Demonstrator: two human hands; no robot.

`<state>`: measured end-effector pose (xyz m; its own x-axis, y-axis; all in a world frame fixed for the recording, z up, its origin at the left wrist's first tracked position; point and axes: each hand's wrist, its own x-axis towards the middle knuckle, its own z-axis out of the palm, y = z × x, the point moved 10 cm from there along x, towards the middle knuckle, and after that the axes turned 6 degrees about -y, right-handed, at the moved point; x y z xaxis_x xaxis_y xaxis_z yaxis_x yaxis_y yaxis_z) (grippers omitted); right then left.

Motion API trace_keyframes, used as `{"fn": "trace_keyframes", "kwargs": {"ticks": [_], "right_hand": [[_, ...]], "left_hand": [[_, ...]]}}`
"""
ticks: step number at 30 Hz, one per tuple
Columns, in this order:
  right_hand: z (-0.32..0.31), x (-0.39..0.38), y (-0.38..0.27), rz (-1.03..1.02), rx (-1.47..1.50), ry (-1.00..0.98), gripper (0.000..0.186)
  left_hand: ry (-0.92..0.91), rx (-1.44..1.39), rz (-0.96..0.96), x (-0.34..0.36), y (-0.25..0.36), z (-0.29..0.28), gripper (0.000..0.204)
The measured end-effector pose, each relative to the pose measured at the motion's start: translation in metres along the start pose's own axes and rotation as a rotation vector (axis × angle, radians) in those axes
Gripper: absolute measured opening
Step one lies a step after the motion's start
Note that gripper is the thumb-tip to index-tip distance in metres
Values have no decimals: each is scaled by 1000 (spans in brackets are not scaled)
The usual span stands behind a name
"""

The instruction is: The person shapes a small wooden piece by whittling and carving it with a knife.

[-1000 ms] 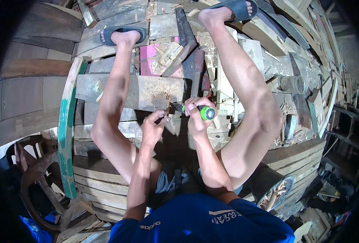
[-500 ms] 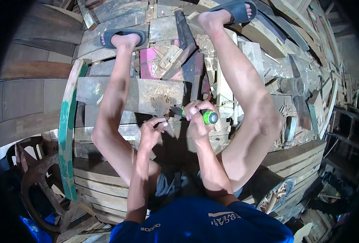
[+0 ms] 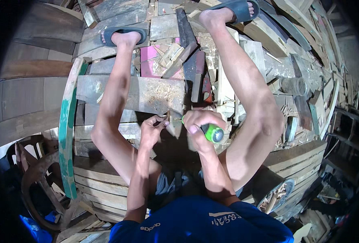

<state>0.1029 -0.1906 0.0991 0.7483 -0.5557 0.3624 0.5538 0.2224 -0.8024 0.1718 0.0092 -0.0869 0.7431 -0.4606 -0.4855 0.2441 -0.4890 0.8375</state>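
Observation:
My left hand [image 3: 151,131] pinches a small brown wood piece [image 3: 167,116] at the near edge of a grey board [image 3: 143,92] strewn with shavings. My right hand [image 3: 202,128] grips a chisel-like tool with a green and black handle [image 3: 214,134], just right of the left hand, its end cap toward me. The tool's blade points left toward the small piece; exactly where it meets the wood is hard to make out. My bare legs lie spread on either side of both hands.
Wood scraps [image 3: 171,56] sit on a pink panel beyond the board, beside dark bars [image 3: 185,25]. A green-painted plank [image 3: 67,133] stands left, chair frames [image 3: 33,178] beyond it. A bucket of offcuts [image 3: 274,194] is near right, a glass jar [image 3: 293,86] farther back.
My right hand and the tool have moved down toward me and slightly right, with the handle's end now lower. My left hand has shifted only slightly.

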Motion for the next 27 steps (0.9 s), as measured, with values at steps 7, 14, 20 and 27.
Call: {"fn": "trace_keyframes", "kwargs": {"ticks": [7,14,20,27], "right_hand": [[8,-13,33,75,-218,-91,14],[3,0,4,-34,48,-63,14],[-5,-5,27,52,61,-19,15],[5,-8,30,83,-7,-26,20]], "left_hand": [[7,32,41,0,7,-2,14],[31,50,9,-2,8,-3,9],[-26,-56,-2,-4,8,-2,8],[17,-126,59,0,5,-2,9]]}}
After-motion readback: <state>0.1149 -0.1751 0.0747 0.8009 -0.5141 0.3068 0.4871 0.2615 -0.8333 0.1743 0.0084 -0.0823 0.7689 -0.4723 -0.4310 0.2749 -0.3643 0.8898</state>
